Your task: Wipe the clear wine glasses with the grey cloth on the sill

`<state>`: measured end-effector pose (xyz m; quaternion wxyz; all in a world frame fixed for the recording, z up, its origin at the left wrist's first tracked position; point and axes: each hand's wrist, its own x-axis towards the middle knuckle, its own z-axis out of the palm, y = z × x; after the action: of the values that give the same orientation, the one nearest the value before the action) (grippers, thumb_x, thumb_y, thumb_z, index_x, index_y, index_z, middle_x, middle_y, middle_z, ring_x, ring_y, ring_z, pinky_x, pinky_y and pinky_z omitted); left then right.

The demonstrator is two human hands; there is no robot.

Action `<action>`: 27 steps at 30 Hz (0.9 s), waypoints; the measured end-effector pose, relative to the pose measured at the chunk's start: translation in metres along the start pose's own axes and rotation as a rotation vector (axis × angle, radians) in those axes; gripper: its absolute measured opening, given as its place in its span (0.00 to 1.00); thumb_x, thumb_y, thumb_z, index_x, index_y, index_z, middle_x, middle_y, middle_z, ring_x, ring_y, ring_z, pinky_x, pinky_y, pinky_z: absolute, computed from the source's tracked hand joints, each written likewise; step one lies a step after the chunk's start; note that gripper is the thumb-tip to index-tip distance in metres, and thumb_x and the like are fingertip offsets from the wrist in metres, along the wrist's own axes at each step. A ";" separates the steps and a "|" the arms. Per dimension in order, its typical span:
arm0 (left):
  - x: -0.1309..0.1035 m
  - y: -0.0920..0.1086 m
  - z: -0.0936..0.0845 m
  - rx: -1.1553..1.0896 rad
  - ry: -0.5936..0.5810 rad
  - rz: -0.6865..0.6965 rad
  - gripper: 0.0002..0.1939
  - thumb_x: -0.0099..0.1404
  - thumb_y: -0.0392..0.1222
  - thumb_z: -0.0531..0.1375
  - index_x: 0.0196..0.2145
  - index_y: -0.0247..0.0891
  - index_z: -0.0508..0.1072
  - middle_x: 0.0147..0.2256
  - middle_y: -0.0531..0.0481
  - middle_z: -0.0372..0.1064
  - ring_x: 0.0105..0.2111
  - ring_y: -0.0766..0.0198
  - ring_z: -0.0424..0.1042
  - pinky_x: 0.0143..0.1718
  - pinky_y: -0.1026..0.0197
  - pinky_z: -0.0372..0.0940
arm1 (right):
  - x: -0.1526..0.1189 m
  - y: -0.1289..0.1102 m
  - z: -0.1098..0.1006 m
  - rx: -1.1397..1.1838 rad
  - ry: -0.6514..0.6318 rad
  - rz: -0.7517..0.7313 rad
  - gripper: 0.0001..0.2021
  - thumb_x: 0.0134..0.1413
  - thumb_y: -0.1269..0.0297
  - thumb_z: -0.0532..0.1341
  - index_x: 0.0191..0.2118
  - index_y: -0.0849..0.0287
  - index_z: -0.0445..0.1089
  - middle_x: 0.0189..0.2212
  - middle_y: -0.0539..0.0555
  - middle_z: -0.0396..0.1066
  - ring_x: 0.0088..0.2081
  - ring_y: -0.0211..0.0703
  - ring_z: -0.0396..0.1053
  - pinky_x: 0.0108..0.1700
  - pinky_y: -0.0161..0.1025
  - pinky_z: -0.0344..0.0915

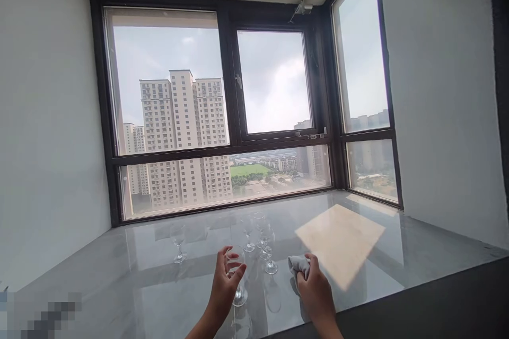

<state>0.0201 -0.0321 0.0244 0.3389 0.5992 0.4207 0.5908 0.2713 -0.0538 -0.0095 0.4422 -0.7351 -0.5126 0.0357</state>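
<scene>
Near the front of the grey window sill, my left hand is closed around the bowl of a clear stemmed glass. The glass is upright, its foot at or just above the glossy surface; I cannot tell whether it touches. To the right, my right hand grips a bunched-up light grey cloth, held apart from the glass. Just beyond and between the hands stands another stemmed glass.
Several more clear glasses cluster behind, one stemmed glass among them. A separate glass stands to the left. The glossy sill ends in a front edge at lower right. Dark-framed windows rise behind, with white walls either side.
</scene>
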 end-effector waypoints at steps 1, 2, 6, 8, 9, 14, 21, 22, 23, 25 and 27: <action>-0.001 -0.003 0.002 -0.003 -0.004 0.006 0.35 0.56 0.61 0.64 0.54 0.43 0.59 0.46 0.44 0.67 0.40 0.59 0.75 0.40 0.58 0.70 | 0.000 -0.001 -0.001 -0.003 -0.004 0.004 0.17 0.59 0.68 0.51 0.54 0.57 0.58 0.43 0.58 0.77 0.42 0.49 0.77 0.38 0.37 0.64; -0.002 -0.007 0.003 -0.004 -0.011 0.010 0.35 0.56 0.60 0.64 0.55 0.44 0.58 0.45 0.45 0.67 0.39 0.60 0.74 0.40 0.58 0.70 | 0.000 -0.001 -0.001 -0.005 -0.009 0.007 0.17 0.60 0.68 0.51 0.54 0.57 0.58 0.43 0.58 0.77 0.42 0.49 0.76 0.39 0.37 0.64; -0.006 -0.025 0.007 0.010 -0.067 -0.050 0.34 0.56 0.59 0.63 0.55 0.43 0.60 0.38 0.51 0.69 0.31 0.63 0.74 0.35 0.59 0.69 | -0.001 -0.001 -0.003 -0.002 -0.025 0.008 0.17 0.61 0.68 0.50 0.55 0.57 0.57 0.43 0.58 0.76 0.43 0.49 0.76 0.39 0.37 0.64; -0.006 -0.033 0.008 0.051 -0.111 -0.119 0.28 0.54 0.60 0.63 0.46 0.40 0.66 0.33 0.52 0.70 0.29 0.61 0.74 0.33 0.58 0.67 | -0.001 0.000 -0.003 0.001 -0.035 0.006 0.17 0.61 0.67 0.50 0.55 0.57 0.57 0.43 0.59 0.76 0.41 0.49 0.76 0.37 0.37 0.64; -0.006 -0.035 0.008 0.072 -0.127 -0.142 0.26 0.53 0.60 0.63 0.42 0.40 0.68 0.31 0.52 0.71 0.28 0.59 0.74 0.32 0.58 0.67 | -0.001 0.000 -0.003 0.006 -0.037 0.004 0.17 0.61 0.67 0.50 0.55 0.57 0.57 0.43 0.59 0.76 0.40 0.49 0.76 0.36 0.36 0.64; -0.008 -0.037 0.005 0.170 -0.152 -0.056 0.23 0.57 0.59 0.60 0.42 0.39 0.72 0.26 0.51 0.73 0.28 0.56 0.74 0.32 0.58 0.67 | -0.001 0.001 0.000 0.037 -0.011 -0.005 0.18 0.59 0.67 0.51 0.55 0.57 0.59 0.43 0.59 0.76 0.41 0.49 0.76 0.36 0.36 0.64; -0.024 -0.023 0.008 0.491 -0.103 0.265 0.17 0.61 0.42 0.58 0.48 0.53 0.76 0.34 0.48 0.78 0.37 0.50 0.77 0.40 0.54 0.69 | -0.002 0.005 0.001 0.112 0.001 -0.039 0.19 0.57 0.66 0.51 0.54 0.57 0.60 0.43 0.60 0.76 0.42 0.50 0.76 0.38 0.37 0.66; -0.025 -0.022 0.010 0.522 -0.127 0.292 0.18 0.61 0.41 0.58 0.48 0.53 0.76 0.34 0.47 0.78 0.37 0.49 0.77 0.40 0.52 0.69 | -0.002 0.006 0.001 0.141 0.010 -0.046 0.19 0.56 0.65 0.51 0.54 0.57 0.60 0.44 0.60 0.76 0.42 0.50 0.76 0.39 0.37 0.66; -0.025 -0.021 0.011 0.544 -0.149 0.318 0.19 0.61 0.39 0.58 0.48 0.53 0.77 0.35 0.45 0.78 0.38 0.48 0.77 0.41 0.51 0.69 | -0.003 0.005 0.001 0.188 0.021 -0.055 0.20 0.55 0.64 0.51 0.54 0.57 0.60 0.43 0.60 0.76 0.42 0.50 0.76 0.39 0.37 0.67; -0.025 -0.021 0.014 0.559 -0.171 0.352 0.19 0.60 0.38 0.58 0.47 0.52 0.77 0.35 0.44 0.78 0.38 0.47 0.77 0.42 0.49 0.69 | -0.006 0.002 0.001 0.319 0.044 -0.080 0.21 0.52 0.62 0.53 0.53 0.56 0.61 0.40 0.58 0.76 0.39 0.49 0.76 0.39 0.37 0.68; -0.023 -0.021 0.014 0.558 -0.183 0.349 0.20 0.60 0.38 0.58 0.48 0.53 0.78 0.35 0.43 0.78 0.38 0.47 0.77 0.42 0.49 0.69 | -0.011 -0.004 0.003 0.447 0.074 -0.092 0.21 0.49 0.61 0.53 0.51 0.56 0.62 0.37 0.55 0.76 0.35 0.47 0.76 0.38 0.37 0.68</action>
<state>0.0333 -0.0430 -0.0058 0.0921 0.7823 0.4251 0.4458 0.2612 -0.0603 -0.0133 0.6139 -0.5954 -0.5084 0.1011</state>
